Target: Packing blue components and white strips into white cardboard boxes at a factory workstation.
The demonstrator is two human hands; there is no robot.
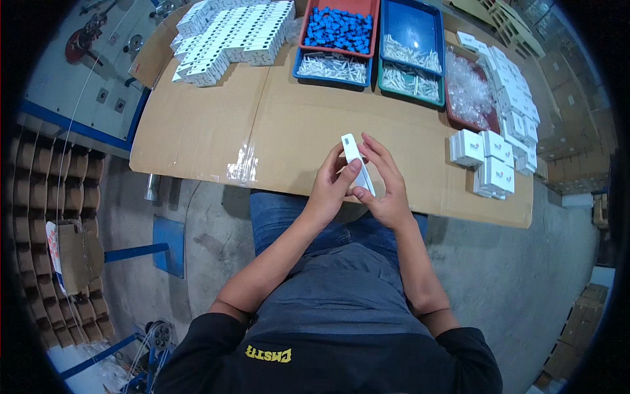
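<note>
Above the near edge of the cardboard-covered table, a slim white box (352,152) is tilted upright between my hands. My left hand (330,189) grips it from the left, thumb pressed on its broad face and fingers behind. My right hand (388,190) closes on it from the right, thumb at the lower end and fingers arched along the far side. A small dark printed mark shows near the box's top end. The lower part of the box is partly hidden by my thumbs.
Stacked white boxes (230,39) fill the far left of the cardboard sheet (289,125). A red tray (307,26) of blue parts and blue and green trays of white pieces stand behind. To the right are a bin of clear plastic (467,92) and more white boxes (493,174).
</note>
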